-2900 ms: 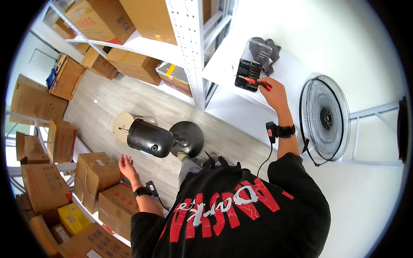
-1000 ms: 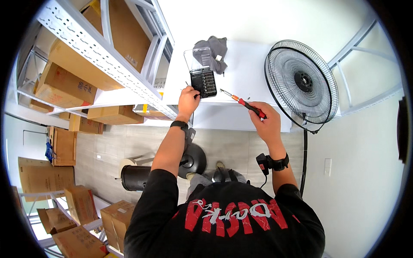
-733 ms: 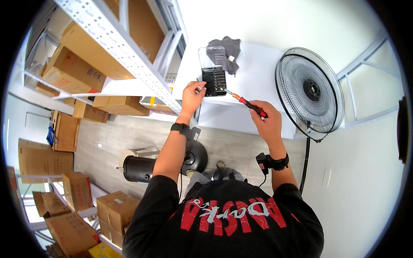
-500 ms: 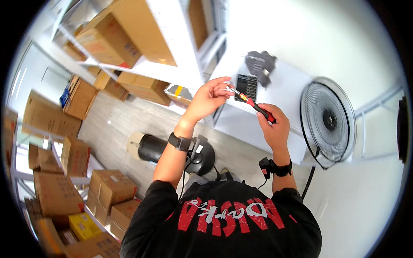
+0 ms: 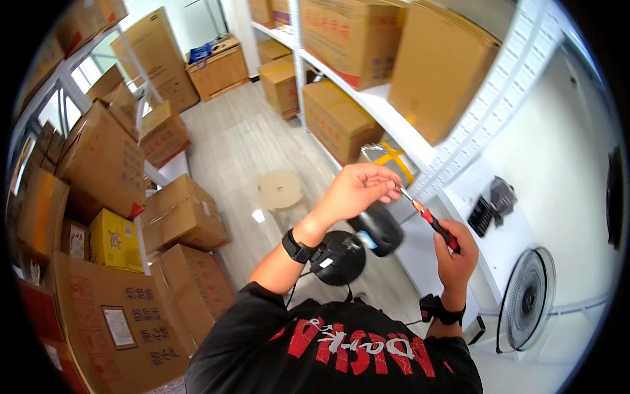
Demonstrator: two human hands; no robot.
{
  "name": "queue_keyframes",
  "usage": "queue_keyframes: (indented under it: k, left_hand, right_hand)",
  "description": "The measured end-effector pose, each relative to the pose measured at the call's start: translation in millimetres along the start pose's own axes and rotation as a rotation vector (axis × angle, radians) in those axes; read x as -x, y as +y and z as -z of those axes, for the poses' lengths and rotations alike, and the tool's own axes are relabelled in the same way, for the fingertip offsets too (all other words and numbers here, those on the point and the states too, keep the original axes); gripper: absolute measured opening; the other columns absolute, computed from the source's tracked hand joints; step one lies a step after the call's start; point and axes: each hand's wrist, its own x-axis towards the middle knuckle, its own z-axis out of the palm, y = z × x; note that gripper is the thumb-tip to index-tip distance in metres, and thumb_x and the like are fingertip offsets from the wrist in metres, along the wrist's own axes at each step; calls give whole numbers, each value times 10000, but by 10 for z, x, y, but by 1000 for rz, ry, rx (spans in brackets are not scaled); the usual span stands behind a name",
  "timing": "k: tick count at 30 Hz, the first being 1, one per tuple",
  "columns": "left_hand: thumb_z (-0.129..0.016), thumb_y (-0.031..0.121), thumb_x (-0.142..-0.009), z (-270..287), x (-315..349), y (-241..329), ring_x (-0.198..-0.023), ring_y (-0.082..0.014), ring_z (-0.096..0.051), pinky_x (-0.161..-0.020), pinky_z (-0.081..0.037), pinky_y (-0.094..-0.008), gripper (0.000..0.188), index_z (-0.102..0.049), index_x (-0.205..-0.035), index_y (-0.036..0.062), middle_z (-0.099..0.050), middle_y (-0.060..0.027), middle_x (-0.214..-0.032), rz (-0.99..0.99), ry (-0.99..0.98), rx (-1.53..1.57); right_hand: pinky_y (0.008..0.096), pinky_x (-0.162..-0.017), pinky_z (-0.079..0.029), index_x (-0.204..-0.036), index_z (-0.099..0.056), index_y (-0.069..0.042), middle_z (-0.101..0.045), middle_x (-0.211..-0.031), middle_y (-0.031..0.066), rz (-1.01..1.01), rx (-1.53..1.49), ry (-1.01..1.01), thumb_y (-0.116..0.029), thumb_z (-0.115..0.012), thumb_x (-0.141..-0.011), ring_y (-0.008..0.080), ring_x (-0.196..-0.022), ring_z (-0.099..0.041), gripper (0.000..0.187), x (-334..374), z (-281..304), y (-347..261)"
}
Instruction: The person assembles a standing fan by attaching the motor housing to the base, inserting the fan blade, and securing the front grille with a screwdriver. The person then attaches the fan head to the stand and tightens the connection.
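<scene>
My right hand (image 5: 456,257) is wrapped round the red and black handle of a screwdriver (image 5: 430,220), which points up and to the left. At the far end of its metal shaft, the thumb and fingers of my left hand (image 5: 363,192) are pinched together at the tip. Whether a small bit sits between those fingertips is too small to tell. A black case of bits (image 5: 481,217) lies on the white table (image 5: 515,240) to the right of the screwdriver. Beside the case is a crumpled dark grey cloth-like thing (image 5: 504,196), perhaps gloves.
A round wire fan grille (image 5: 529,299) stands at the right. Below my left arm are a round black seat (image 5: 338,258), a black cylinder (image 5: 380,231) and a beige disc (image 5: 280,190). Cardboard boxes (image 5: 348,121) fill the shelves ahead; more boxes (image 5: 105,308) are stacked on the left.
My view has swung left, so the table and fan grille now lie farther right and lower. Both hands remain at the screwdriver, the left fingers now closer together round its tip.
</scene>
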Motion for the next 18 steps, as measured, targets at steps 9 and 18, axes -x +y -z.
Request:
queue_keyframes:
  k: [9,18]
  left_hand:
    - [-570,63,-986,1665,1187,426,-1006,-181,-681,-876,-566,-313,189,-654,-1140,-8,-710,-111,-1076,31,168,377]
    - [-578,114,-999,2338,932,217,-1060,-165,-654,-920,-544,-277,186,-643,-1151,30,-687,-88,-1129,108,158,671]
  right_hand:
    - [264,-701,-498,-1113,-666,19,-656,-1047,119,-18,-27,-207,40,-673,-824,152,-782,-624,289,150,-1730,-979]
    - [230,-629,-489,-1177,-641,33,-626,-1081,112,-299,-153,-71,56,-605,-878,108,-687,-583,302,90,-2621,-1038]
